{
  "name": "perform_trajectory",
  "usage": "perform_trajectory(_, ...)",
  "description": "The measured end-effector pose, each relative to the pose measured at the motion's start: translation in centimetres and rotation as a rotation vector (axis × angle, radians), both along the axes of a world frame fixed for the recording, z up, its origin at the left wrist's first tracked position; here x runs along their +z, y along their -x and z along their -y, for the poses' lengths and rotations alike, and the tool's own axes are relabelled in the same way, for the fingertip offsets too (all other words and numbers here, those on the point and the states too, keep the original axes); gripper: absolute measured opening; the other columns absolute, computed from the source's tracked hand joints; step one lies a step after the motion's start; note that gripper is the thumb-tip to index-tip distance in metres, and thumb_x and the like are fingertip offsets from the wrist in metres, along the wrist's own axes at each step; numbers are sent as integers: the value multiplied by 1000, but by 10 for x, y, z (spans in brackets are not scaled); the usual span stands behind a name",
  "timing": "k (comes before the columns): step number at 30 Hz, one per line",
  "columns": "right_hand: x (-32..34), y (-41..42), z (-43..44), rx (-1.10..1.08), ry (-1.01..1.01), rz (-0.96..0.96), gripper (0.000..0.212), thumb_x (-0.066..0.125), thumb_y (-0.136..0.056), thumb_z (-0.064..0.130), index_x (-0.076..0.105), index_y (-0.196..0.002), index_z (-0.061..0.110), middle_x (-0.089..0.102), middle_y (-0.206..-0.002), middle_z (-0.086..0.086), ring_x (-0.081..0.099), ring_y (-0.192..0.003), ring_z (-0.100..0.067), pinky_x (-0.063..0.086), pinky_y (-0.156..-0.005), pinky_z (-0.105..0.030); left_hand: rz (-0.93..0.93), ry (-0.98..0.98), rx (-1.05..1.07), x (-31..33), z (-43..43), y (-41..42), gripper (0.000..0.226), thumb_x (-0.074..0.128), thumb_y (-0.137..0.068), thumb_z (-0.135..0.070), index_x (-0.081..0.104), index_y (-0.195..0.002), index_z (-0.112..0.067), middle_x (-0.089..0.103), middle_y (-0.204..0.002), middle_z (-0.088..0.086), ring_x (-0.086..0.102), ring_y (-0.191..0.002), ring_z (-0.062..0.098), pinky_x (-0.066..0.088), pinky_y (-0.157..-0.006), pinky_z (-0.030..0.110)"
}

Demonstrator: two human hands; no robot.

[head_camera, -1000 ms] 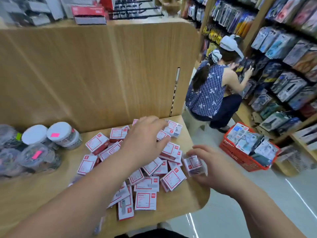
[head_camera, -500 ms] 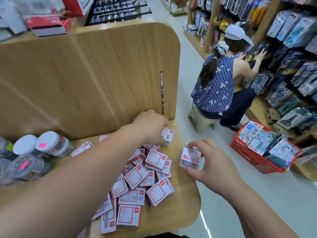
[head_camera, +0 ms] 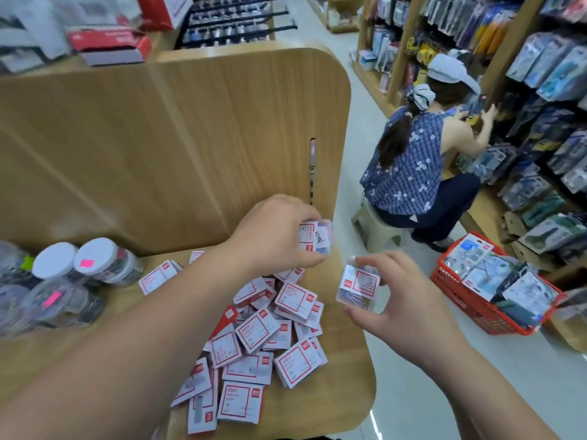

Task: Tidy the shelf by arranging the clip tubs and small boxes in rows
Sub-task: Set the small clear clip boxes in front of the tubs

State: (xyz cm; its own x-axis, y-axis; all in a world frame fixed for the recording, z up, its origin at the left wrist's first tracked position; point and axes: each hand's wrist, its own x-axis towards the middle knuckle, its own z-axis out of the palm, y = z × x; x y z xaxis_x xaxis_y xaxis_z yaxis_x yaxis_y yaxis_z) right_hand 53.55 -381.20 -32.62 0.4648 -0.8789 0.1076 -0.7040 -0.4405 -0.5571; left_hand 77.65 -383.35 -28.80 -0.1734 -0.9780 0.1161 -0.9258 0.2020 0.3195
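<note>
Both hands loaded. L hand (head_camera: 273,236) grips a clear box w/ red-white label (head_camera: 316,237) at the shelf's back right corner, by the upright wood panel (head_camera: 190,147); a sec ago it lay flat over the pile, empty. R hand (head_camera: 403,304) pinches a 2nd small box (head_camera: 359,285), now raised off the shelf (head_camera: 346,376) edge. Judgement: sorting has begun, row not yet started. Loose boxes (head_camera: 263,338) remain heaped centre-right, no order. Clip tubs (head_camera: 104,262) w/ white lids grouped far left, well apart from pile, untouched. Next: seat both boxes against the panel as a row start.
</note>
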Motion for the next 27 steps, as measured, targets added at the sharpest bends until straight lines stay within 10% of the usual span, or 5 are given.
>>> perform_trajectory(14,52,-138,-64,430,52,205,55,71,-62,57,56,-113,42,51,-108,26,53,-98,5,42,-75,-13,-145,133,571,5,-224,-131,51,74,-58,-60,72,-99,-29,59,-82,-20,47,-81,-16,31,-73,2)
perform_trajectory(27,22,-298,-169,469,22,84,53,72,-59,58,52,-106,43,51,-101,21,53,-93,2,47,-79,-23,-118,-87,691,-68,-332,-288,47,64,-57,-61,68,-97,-36,62,-91,-19,58,-90,10,51,-76,31)
